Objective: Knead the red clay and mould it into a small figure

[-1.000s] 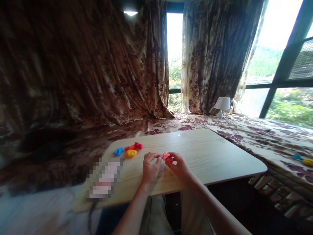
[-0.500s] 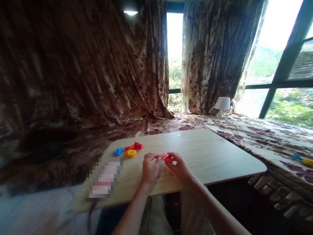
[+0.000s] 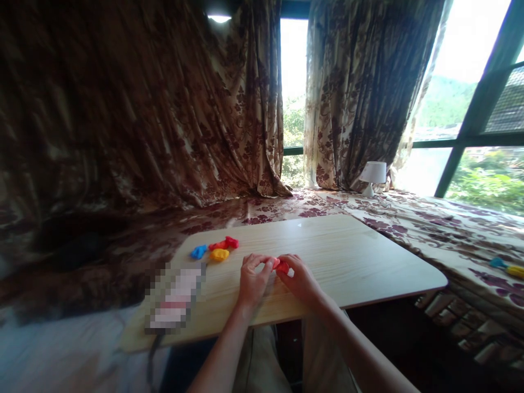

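Above the front part of the table, my left hand (image 3: pixel 252 275) pinches one end of a small red crumpled piece (image 3: pixel 282 267) between thumb and fingers. My right hand (image 3: pixel 300 278) grips the same piece from the other side, its thumb and forefinger closed on it. The piece looks soft; its exact kind is too small to tell, and the fingers cover part of it. Left of my hands lie a blue crumpled piece (image 3: pixel 199 251), a yellow piece (image 3: pixel 219 255) and red crumpled material (image 3: pixel 224 244), close together on the tabletop.
The pale wooden table (image 3: pixel 347 256) has rounded corners. A blurred-out flat object (image 3: pixel 176 300) with a dark cord lies at its left. A white lamp (image 3: pixel 373 173) stands behind on flowered cloth. Blue and yellow pieces (image 3: pixel 514 271) lie at far right.
My left fingers have closed in over the near end of the red piece, so less of it shows. Both hands stay at about the same spot.
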The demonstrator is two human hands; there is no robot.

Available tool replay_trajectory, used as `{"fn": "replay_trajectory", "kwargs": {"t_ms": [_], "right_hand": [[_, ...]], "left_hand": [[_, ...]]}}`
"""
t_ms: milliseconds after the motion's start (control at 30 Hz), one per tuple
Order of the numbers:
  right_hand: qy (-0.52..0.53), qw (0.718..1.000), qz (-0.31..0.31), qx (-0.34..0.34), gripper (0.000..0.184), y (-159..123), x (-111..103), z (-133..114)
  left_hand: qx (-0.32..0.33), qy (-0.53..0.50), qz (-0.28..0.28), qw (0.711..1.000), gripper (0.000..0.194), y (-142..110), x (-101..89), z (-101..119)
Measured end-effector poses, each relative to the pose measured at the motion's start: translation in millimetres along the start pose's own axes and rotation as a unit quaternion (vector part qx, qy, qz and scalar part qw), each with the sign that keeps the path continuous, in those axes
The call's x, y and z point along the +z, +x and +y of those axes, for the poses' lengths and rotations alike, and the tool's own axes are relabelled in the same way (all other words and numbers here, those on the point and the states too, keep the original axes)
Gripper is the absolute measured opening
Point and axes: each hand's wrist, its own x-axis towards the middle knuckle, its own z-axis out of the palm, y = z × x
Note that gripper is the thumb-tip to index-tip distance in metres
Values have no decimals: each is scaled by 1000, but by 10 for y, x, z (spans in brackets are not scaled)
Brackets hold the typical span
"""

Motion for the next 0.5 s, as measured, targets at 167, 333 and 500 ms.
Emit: {"fn": "replay_trajectory", "kwargs": {"t_ms": [167,333,500], "right_hand": [[-3,1000,-5,-7,28,-2,-11,-14],[0,1000,-9,-9,30,3,-14,-35],[0,1000,-12,-9,30,2,-11,-36]], "left_hand": [[12,9,7,1000,13,0,5,9],[7,6,30,999,14,11,1,-13],[-23,-10,34,999,15,20,-6,-38]]}}
